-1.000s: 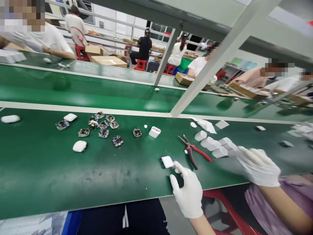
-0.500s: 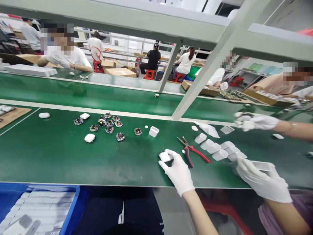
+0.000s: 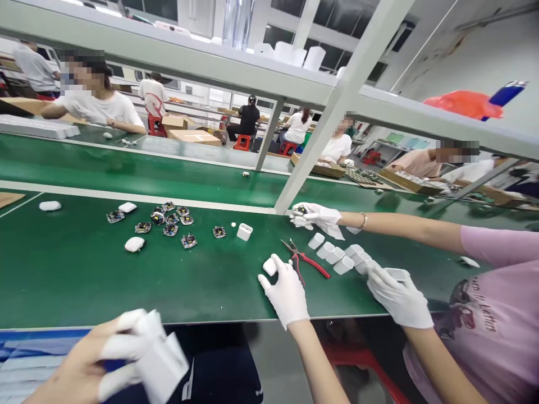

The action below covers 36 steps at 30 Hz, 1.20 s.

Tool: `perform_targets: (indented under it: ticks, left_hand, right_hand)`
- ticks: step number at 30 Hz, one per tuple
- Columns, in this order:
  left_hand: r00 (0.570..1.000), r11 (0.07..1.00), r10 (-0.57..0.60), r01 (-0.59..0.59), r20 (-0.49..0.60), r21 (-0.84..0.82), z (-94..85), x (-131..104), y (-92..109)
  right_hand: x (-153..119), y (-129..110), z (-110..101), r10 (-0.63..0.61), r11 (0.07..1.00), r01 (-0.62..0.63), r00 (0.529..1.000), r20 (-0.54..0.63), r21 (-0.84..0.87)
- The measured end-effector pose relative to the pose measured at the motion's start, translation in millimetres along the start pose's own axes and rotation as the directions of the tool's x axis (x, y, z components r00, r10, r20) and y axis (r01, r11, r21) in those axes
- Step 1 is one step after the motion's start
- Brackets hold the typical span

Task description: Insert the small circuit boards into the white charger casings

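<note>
So the left hand (image 3: 84, 359) is down in the near left corner, fingers wrapped around a white blocky casing (image 3: 164, 365), held up past the table edge; it's kinda blurry, so I can't tell if that's one piece or two. White covers sit on the fingertips there. The right hand (image 3: 288, 294) wears a full white glove and reaches in from the near side, thumb and fingers spread around a small white square piece (image 3: 268, 267) lying on the green table (image 3: 210, 286). Fingertips overlap it from here, but I can't tell if they're really pinching it. Just right of that are red-and-black pliers (image 3: 314, 265), handles apart. Farther back and a bit left there's an open white shell (image 3: 244, 232), then a bunch of little circuit boards (image 3: 170, 230) spread out on the left. On the right stands a cluster of whitish cups (image 3: 334, 255), and the neighbor in the pink shirt (image 3: 484, 286) has one gloved hand (image 3: 398, 297) at a cup on the near side, plus another gloved hand (image 3: 315, 216) stretched out beyond the pliers, holding something small and dark.
</note>
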State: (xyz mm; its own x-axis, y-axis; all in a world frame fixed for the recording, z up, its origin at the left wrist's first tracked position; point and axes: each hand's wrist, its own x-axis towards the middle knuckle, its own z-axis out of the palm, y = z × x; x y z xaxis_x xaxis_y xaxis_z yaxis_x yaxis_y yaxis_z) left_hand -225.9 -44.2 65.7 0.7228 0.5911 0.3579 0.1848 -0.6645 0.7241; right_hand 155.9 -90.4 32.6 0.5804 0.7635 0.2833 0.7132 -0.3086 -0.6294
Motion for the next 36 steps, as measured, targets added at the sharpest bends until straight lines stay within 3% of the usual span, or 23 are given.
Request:
perform_targets:
  ticks: [3, 9, 14, 20, 23, 28, 33, 36]
  left_hand:
    - [0.984, 0.995, 0.096, -0.091, 0.152, -0.037, 13.0, 45, 12]
    - [0.953, 0.971, 0.213, -0.231, 0.214, 0.062, 30.6, 109, 21]
    - [0.916, 0.911, 0.273, -0.344, 0.294, 0.226, 41.9, 142, 14]
    - [0.872, 0.821, 0.3, -0.443, 0.386, 0.36, 66.2, 159, 8]
    - [0.871, 0.825, 0.293, -0.439, 0.395, 0.356, 75.0, 160, 6]
    - [0.876, 0.791, 0.299, -0.449, 0.378, 0.416, 79.9, 165, -1]
    - [0.899, 0.793, 0.271, -0.411, 0.344, 0.45, 83.8, 165, -12]
    - [0.909, 0.808, 0.26, -0.389, 0.325, 0.443, 85.5, 164, -15]
  right_hand:
    - [-3, -2, 0, 0.016, 0.998, -0.016, 1.0, 0.009, 0.054]
    - [0, 3, 0, 0.097, 0.942, -0.105, 0.994, 0.041, 0.319]
    - [5, 3, -9, 0.204, 0.836, -0.173, 0.979, -0.002, 0.521]
    - [2, -1, -30, 0.269, 0.786, -0.196, 0.962, -0.038, 0.586]
    - [-2, 4, -30, 0.248, 0.837, -0.218, 0.969, 0.006, 0.502]
    - [3, 11, -21, 0.17, 0.969, -0.183, 0.982, 0.088, 0.167]
    - [19, 12, -16, 0.071, 0.997, -0.07, 0.996, -0.058, 0.007]
    - [26, 14, -14, 0.082, 0.993, -0.085, 0.996, -0.038, -0.087]
